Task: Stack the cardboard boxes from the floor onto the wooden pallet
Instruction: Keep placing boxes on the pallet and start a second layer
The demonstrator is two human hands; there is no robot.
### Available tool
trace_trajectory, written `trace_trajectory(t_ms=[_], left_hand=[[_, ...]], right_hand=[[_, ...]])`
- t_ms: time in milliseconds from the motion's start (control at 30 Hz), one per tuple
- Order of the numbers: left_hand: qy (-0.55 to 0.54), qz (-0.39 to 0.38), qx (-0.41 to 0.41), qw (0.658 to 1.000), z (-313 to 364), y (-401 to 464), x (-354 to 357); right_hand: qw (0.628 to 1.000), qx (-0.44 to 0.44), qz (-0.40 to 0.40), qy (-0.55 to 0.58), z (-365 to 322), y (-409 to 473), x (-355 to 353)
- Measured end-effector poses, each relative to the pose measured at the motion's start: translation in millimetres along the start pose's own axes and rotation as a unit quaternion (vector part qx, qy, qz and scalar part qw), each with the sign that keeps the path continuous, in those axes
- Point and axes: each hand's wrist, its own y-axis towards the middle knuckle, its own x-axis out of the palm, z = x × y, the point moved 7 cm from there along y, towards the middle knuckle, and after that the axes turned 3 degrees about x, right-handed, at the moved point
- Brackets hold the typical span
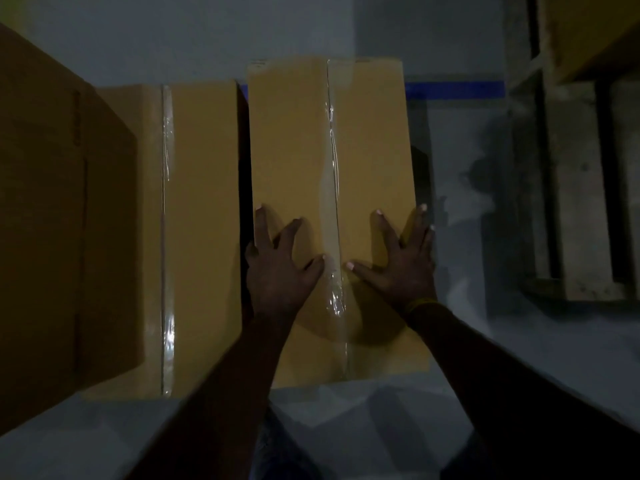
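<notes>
Two forearms reach forward from the bottom of the view, the right one wearing a thin yellow wristband (420,304). The left hand (282,258) lies flat on the top of the middle cardboard box (294,140), fingers spread and straight, its outer fingers at the box's left edge. The right hand (401,258) lies flat on the same top, fingers fanned out, the outer ones reaching over the right edge. Neither hand grasps anything; both simply press on the lid, one on each side of the clear tape seam (334,209) that runs down the box's middle. This box sits on the grey floor (460,209). Just beside it on the left stands a second taped box (204,209), with a narrow dark gap between them, and a larger box (52,209) rises further left. Beyond the middle box a blue floor line (457,90) shows. To the far right lies the wooden pallet (575,188), with another box (595,29) on its far end.
</notes>
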Motion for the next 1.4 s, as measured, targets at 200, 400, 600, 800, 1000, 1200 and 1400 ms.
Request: trace_trajectory(t_ms=[200, 400, 600, 800, 1000, 1200, 1400], left_hand=[[0.075, 0.025, -0.011, 0.997, 28.9, -12.5, -12.8], [0.069, 0.009, -0.036, 0.997, 99.1, -39.0, -64.8], [0.073, 0.024, -0.035, 0.996, 205.1, -99.3, -162.9], [0.069, 0.055, -0.045, 0.995, 315.5, -195.3, -289.6], [0.066, 0.075, -0.014, 0.995, 392.8, -296.5, -386.5], [0.045, 0.121, 0.062, 0.990, 431.9, -393.0, -437.5], [0.018, 0.142, 0.098, 0.985, 453.8, -481.3, -459.1]], right_hand=[[0.999, 0.023, 0.033, 0.026, 0.4, -7.0, -28.4], [0.998, 0.002, 0.058, -0.008, 6.3, -51.4, -107.5], [0.998, -0.007, 0.053, 0.015, 8.3, -133.4, -233.5], [0.997, -0.047, 0.064, 0.010, -3.4, -256.1, -380.5], [0.992, -0.073, 0.106, 0.010, -4.8, -391.9, -488.4], [0.980, -0.070, 0.186, 0.004, 12.5, -512.7, -524.9], [0.971, -0.059, 0.230, -0.002, 38.9, -615.5, -542.8]])
